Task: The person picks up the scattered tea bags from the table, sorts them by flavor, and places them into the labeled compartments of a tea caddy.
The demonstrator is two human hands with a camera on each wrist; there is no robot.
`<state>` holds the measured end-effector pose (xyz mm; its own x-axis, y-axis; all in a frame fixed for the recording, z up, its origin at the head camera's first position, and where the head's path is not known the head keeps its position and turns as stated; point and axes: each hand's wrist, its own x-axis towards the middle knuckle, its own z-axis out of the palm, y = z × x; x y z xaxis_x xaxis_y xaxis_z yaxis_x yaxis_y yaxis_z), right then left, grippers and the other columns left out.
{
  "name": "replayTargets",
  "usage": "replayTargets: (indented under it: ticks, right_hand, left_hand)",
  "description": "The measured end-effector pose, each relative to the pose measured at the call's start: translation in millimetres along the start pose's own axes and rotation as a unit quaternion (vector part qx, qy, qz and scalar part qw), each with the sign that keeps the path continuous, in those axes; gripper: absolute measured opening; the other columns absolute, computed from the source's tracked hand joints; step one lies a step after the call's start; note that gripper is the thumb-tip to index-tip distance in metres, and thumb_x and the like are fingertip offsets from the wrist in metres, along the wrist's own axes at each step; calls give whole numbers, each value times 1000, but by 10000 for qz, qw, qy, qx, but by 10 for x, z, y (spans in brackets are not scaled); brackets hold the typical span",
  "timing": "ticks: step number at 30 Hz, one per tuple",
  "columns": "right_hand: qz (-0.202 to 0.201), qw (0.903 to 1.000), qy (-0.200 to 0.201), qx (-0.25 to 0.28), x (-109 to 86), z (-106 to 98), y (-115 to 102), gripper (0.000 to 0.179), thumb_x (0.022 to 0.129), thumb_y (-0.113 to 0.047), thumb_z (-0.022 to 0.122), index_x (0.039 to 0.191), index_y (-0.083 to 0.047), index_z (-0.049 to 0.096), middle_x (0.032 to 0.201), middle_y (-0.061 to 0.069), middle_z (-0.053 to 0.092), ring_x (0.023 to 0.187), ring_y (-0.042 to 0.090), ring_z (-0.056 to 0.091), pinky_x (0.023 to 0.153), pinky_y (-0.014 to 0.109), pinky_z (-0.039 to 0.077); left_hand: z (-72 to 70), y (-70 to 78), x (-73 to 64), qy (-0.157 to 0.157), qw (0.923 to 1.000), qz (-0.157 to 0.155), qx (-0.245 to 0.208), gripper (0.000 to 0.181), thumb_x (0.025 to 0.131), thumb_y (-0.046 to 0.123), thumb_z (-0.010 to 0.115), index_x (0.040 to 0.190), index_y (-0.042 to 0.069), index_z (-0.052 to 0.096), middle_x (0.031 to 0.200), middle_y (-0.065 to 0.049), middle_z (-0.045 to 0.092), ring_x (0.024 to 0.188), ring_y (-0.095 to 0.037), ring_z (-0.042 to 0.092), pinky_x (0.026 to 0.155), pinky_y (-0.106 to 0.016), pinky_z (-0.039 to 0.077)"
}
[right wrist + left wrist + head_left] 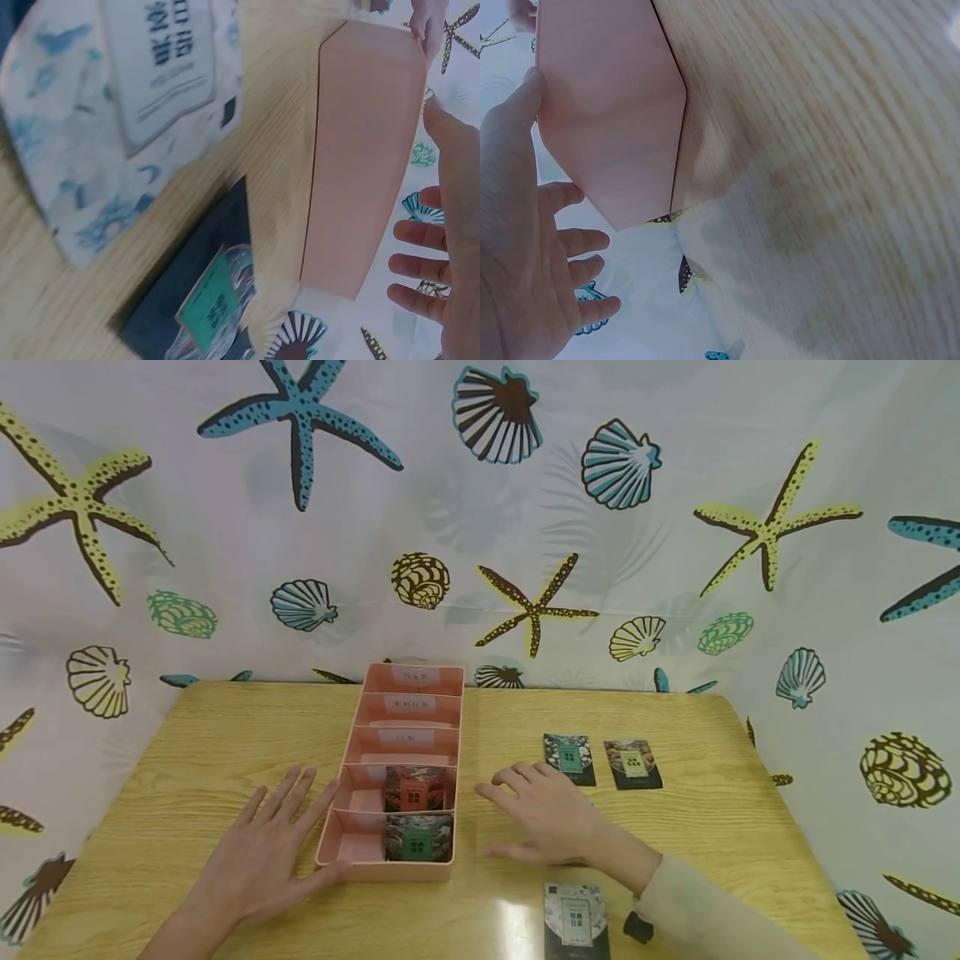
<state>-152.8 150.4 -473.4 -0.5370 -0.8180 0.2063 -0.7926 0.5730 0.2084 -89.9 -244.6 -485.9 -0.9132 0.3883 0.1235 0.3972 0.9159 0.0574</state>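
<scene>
A long pink divided box [397,872] stands on the table, with a red tea packet [415,789] and a green tea packet [418,840] in its two nearest compartments. Beside its near left corner is my left hand [258,852], fingers spread, the thumb along the front edge and the index finger by the side wall. My right hand [551,814] hovers to the right of the box with loosely bent fingers and nothing in it. In the right wrist view its fingers [420,266] are apart. A dark edge shows beneath this hand, the rest hidden.
Behind the right hand lie a teal-labelled packet [570,759] and a yellow-labelled packet [633,764]. A white-and-grey packet [576,920] lies near the front. Paper labels [408,704] mark the box's compartments. A patterned curtain [465,518] hangs behind the wooden table [247,727].
</scene>
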Motion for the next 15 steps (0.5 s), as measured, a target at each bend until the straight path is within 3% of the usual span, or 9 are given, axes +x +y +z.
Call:
replayTargets:
  ticks: [8,15]
  right_hand:
    - [83,9999,31,106,-211,134,190,76,93,-75,60,148,-21,60,126,0,70,114,19,67,97,38,60]
    - [223,9981,-517,264,-436,282,329,74,97,-72,58,150,-20,57,129,2,68,114,20,67,93,40,60]
  left_hand:
    - [-24,8,7,-106,9999,-8,-60,102,88,81,61,167,22,33,169,-23,37,157,-44,34,123,-69,33]
    - [-20,5,1,-128,9999,-61,-64,104,87,82,60,167,22,33,169,-23,37,158,-43,34,124,-68,33]
